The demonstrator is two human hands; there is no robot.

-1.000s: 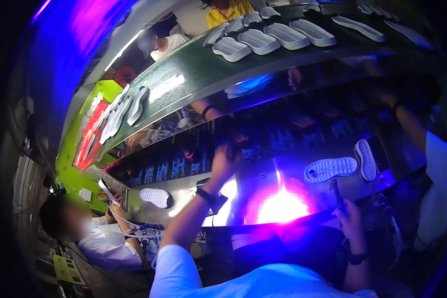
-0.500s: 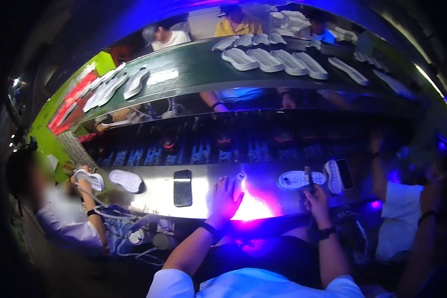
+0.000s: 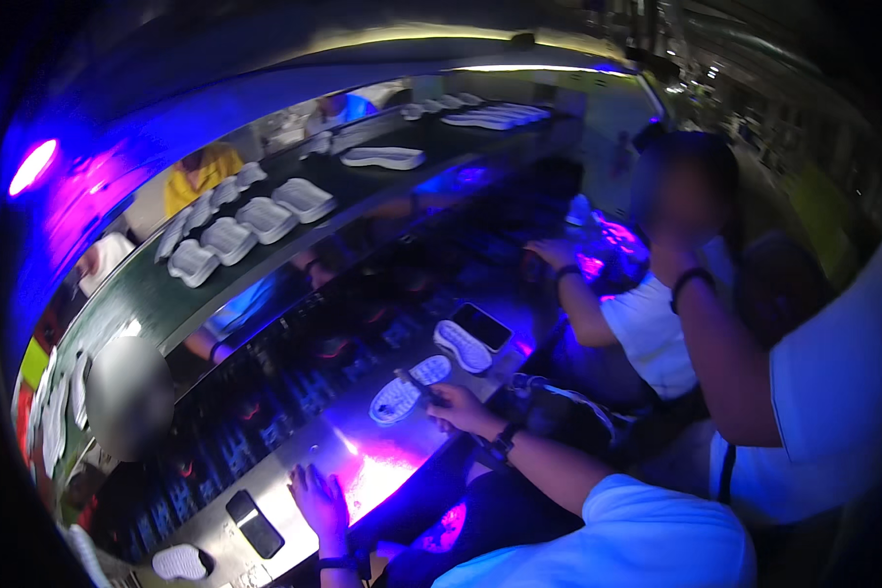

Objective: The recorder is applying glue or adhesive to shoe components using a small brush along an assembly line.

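Metal surface [image 3: 309, 441] under violet light.
Left to right: pale sole [image 3: 178, 563]; dark phone [image 3: 255, 525]; left hand [image 3: 319, 498] open, empty, fingers extended; ribbed white sole [image 3: 392, 402] lying on surface, slim tool [image 3: 420, 386] over it, contact unclear, gripped in right hand [image 3: 463, 410].

The person wore a pale short-sleeved T-shirt [image 3: 598, 549], tinted blue across the back and sleeve, with dark shorts [image 3: 490, 510]. Behind the bare left hand [image 3: 318, 498] sat a slim dark wristband [image 3: 338, 563]; behind the bare right hand [image 3: 464, 410], a chunkier black wristband [image 3: 503, 439].
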